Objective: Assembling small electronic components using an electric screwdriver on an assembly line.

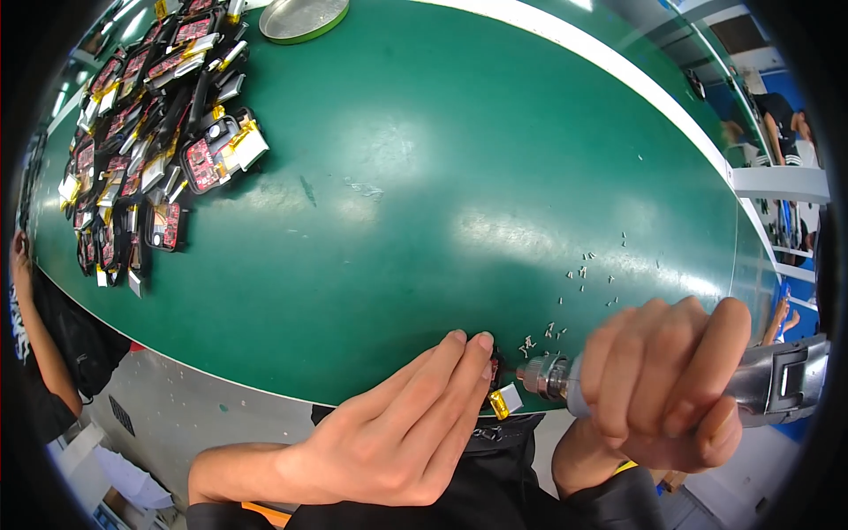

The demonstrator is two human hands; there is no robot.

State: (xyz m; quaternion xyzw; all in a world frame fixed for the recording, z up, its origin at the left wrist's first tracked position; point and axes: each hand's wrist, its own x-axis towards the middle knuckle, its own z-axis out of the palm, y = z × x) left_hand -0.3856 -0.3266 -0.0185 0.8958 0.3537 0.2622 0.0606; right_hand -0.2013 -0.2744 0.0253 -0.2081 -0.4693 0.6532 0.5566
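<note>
My left hand (397, 433) lies flat at the near edge of the green table (424, 194), its fingertips pressing down a small black device with a red circuit board (495, 364) and a yellow-taped white battery pack (505, 400). My right hand (667, 380) is wrapped around a grey electric screwdriver (777, 380), held sideways. Its metal chuck (543, 375) and bit point left at the small device, right beside my left fingertips. Several tiny screws (583, 274) are scattered on the table just beyond the tool.
A big pile of similar black devices with red boards and yellow-taped batteries (150, 132) fills the far left of the table. A round metal tray (303, 18) sits at the far edge. Another person's arm (35, 336) shows at the left; shelving stands at right.
</note>
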